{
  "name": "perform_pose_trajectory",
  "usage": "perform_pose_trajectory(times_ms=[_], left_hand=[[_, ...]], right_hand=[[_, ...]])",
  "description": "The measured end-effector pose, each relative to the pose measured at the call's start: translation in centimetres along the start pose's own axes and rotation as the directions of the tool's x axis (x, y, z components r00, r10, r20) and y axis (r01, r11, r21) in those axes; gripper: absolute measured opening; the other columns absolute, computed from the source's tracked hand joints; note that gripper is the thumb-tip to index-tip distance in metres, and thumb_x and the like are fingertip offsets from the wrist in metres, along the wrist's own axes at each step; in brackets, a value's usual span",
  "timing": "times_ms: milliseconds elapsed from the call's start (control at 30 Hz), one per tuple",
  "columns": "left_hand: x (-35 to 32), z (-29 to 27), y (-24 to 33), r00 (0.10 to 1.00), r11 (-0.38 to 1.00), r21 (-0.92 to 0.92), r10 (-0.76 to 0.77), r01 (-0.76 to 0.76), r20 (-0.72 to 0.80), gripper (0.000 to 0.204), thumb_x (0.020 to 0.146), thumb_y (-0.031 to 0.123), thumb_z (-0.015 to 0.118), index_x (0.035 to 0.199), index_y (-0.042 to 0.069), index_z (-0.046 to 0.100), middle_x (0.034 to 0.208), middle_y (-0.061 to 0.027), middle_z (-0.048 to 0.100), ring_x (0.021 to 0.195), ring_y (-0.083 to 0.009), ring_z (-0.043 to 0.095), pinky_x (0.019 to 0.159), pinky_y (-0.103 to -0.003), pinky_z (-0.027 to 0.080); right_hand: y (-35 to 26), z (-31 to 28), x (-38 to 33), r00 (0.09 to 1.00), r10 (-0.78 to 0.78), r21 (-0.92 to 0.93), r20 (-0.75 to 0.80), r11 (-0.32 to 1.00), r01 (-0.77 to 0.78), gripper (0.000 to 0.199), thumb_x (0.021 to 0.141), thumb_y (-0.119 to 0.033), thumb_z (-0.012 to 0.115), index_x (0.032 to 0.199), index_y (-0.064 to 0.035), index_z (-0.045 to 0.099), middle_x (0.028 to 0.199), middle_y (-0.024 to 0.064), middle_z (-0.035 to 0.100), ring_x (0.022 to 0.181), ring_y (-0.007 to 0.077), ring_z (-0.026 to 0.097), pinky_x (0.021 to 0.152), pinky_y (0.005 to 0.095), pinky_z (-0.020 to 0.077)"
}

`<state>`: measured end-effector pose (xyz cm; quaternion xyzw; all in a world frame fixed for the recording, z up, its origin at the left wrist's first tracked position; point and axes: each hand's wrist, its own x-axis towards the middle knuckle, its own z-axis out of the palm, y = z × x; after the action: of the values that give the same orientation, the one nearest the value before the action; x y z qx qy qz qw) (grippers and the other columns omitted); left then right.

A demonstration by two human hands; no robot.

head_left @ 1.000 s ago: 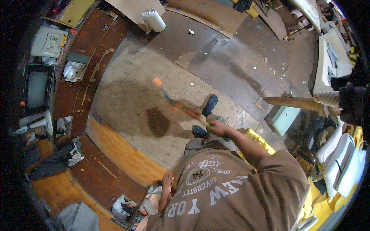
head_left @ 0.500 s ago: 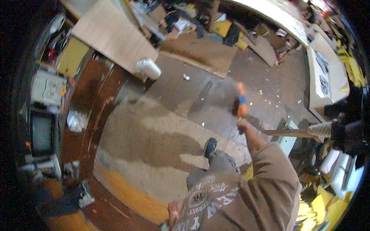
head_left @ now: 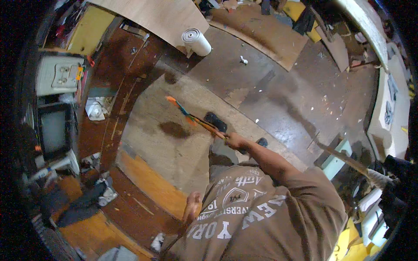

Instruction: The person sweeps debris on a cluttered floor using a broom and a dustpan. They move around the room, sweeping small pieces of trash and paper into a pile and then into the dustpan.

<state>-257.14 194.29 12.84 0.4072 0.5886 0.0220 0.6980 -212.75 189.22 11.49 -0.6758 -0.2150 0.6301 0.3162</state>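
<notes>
My right hand [head_left: 235,141] is closed around the handle of a slim stick-like tool [head_left: 204,125]. The tool has a brown shaft with orange and teal parts toward its far end; its exact kind I cannot make out. It points forward and left, held above the tan floor sheet [head_left: 148,108], on which a dark shadow falls. Down by the left side of my brown shirt hangs my left hand [head_left: 193,201], its fingers too foreshortened to read. My dark shoe [head_left: 215,122] shows just beside the tool's shaft.
A white roll [head_left: 196,42] stands by a pale wooden board [head_left: 161,17]. White scraps [head_left: 244,60] dot the brown floor. To the left are a microwave-like box [head_left: 54,130] and a white panel [head_left: 61,76]. A cream padded piece [head_left: 387,108] and a wooden pole [head_left: 344,157] lie right.
My right hand has swung the tool from the front right, where it pointed away from me, across to the left. The view has shifted, with the roll now farther right and higher.
</notes>
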Motion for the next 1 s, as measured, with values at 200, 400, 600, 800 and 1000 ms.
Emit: perform_pose_trajectory(times_ms=[200, 400, 600, 800, 1000], left_hand=[[7.8, -2.9, 21.6, 0.935, 0.959, 0.203, -0.12, 0.196, -0.334, 0.022, 0.078, 0.01, 0.053, 0.099, 0.006, 0.051, 0.08, -0.0011, 0.054, 0.066, -0.0094, 0.048, 0.052, -0.019, 0.039], [15.4, -9.4, 24.8, 0.979, 0.953, 0.267, -0.098, 0.144, -0.178, 0.028, 0.08, 0.013, 0.054, 0.105, 0.003, 0.05, 0.09, -0.0052, 0.055, 0.076, -0.0134, 0.053, 0.063, -0.025, 0.044], [20.9, -6.2, 25.9, 0.99, 0.882, 0.455, -0.076, 0.123, -0.119, 0.03, 0.081, 0.014, 0.055, 0.106, 0.0, 0.05, 0.099, -0.0096, 0.056, 0.092, -0.0167, 0.053, 0.077, -0.028, 0.043], [16.7, -6.1, 26.5, 0.954, 0.882, 0.397, -0.158, 0.252, -0.256, 0.028, 0.082, 0.012, 0.053, 0.107, 0.0, 0.05, 0.098, -0.009, 0.055, 0.093, -0.0159, 0.052, 0.079, -0.028, 0.042], [7.6, -10.6, 20.4, 0.945, 0.81, -0.52, -0.327, 0.273, -0.013, 0.03, 0.081, 0.021, 0.052, 0.106, 0.004, 0.049, 0.099, -0.0075, 0.053, 0.088, -0.0211, 0.051, 0.066, -0.031, 0.043]], right_hand=[[2.8, -4.7, 16.6, 0.938, 0.32, 0.344, -0.13, 0.902, -0.26, 0.029, 0.075, -0.021, 0.053, 0.101, -0.0098, 0.058, 0.075, 0.0082, 0.058, 0.061, 0.0184, 0.054, 0.052, 0.0342, 0.0433], [10.9, -15.7, 6.6, 0.591, 0.516, 0.331, -0.62, 0.855, -0.399, 0.024, 0.07, -0.018, 0.052, 0.081, 0.001, 0.06, 0.073, 0.0182, 0.061, 0.066, 0.0285, 0.06, 0.059, 0.0373, 0.0469], [-1.9, -15.6, 1.6, 0.677, 0.546, 0.386, -0.494, 0.835, -0.391, 0.017, 0.074, -0.012, 0.049, 0.086, 0.0009, 0.05, 0.059, 0.0059, 0.05, 0.046, 0.0133, 0.047, 0.039, 0.0295, 0.0376], [-19.0, -12.9, 12.1, 0.991, 0.134, 0.162, -0.029, 0.979, -0.127, 0.035, 0.078, -0.018, 0.051, 0.111, -0.0075, 0.049, 0.065, 0.0022, 0.048, 0.053, 0.0105, 0.046, 0.046, 0.027, 0.0388], [-26.0, -7.9, 44.0, 0.997, 0.055, 0.573, 0.063, 0.816, -0.081, 0.018, 0.078, -0.022, 0.051, 0.087, -0.0067, 0.054, 0.057, 0.0038, 0.047, 0.045, 0.0157, 0.045, 0.041, 0.0314, 0.0374]])
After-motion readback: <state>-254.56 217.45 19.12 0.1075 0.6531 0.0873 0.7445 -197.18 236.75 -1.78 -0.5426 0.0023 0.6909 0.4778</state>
